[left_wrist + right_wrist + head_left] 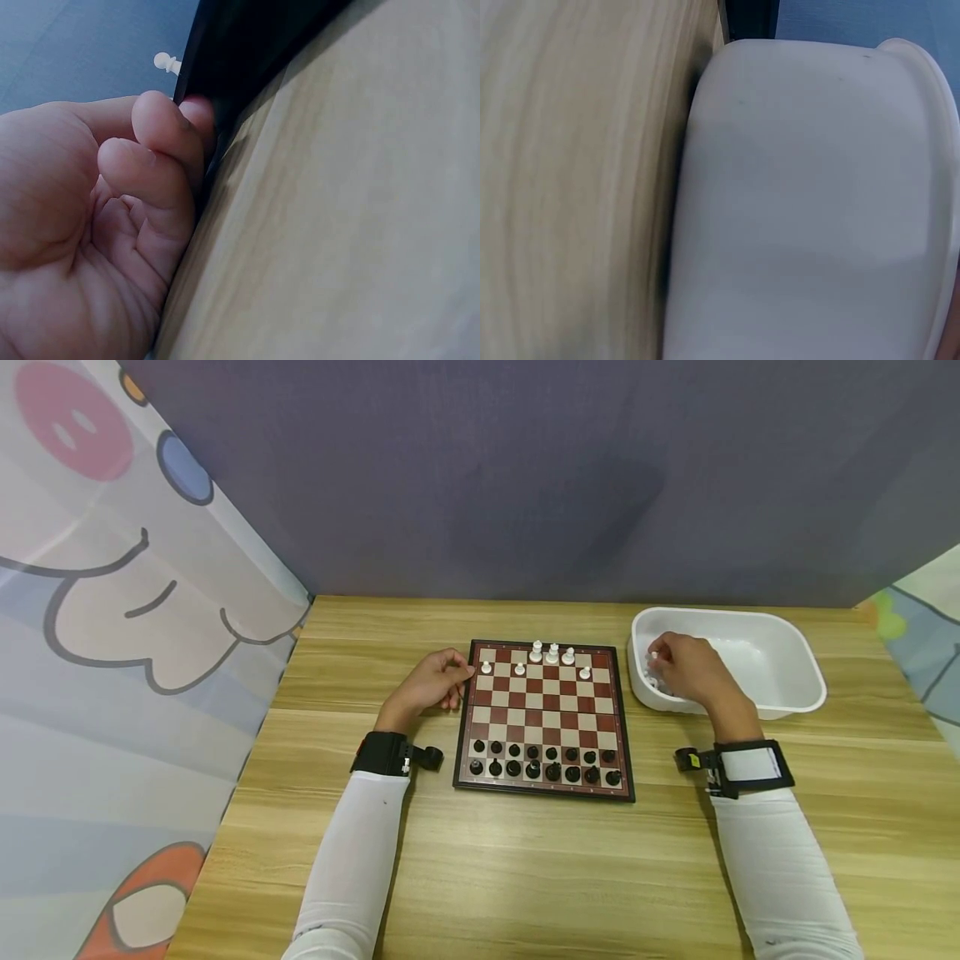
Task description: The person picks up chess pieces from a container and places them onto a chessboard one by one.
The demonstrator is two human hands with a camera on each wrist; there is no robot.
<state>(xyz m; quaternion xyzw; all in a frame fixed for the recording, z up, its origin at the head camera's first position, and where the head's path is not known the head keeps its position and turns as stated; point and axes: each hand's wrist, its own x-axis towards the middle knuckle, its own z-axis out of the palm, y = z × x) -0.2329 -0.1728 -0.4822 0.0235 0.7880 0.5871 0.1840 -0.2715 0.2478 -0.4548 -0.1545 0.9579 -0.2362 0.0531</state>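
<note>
A red-and-cream chessboard (551, 702) lies on the table, with several white chess pieces (552, 653) along its far side and two rows of black chess pieces (533, 768) along the near side. My left hand (433, 681) grips the board's left edge, thumb at the rim and the other fingers curled; a white pawn (166, 63) shows above that edge in the left wrist view. Inside the left end of a white plastic tub (757, 652), my right hand (693, 668) has bent fingers and pinches a small white chess piece (654, 655). More white pieces (652, 682) lie below it.
The wooden table (570, 877) runs back to a dark grey panel (450, 485). A cartoon-printed cloth (150, 652) hangs at the left, and another stretch is at the right. In the right wrist view the tub's outer wall (802, 202) blocks the hand.
</note>
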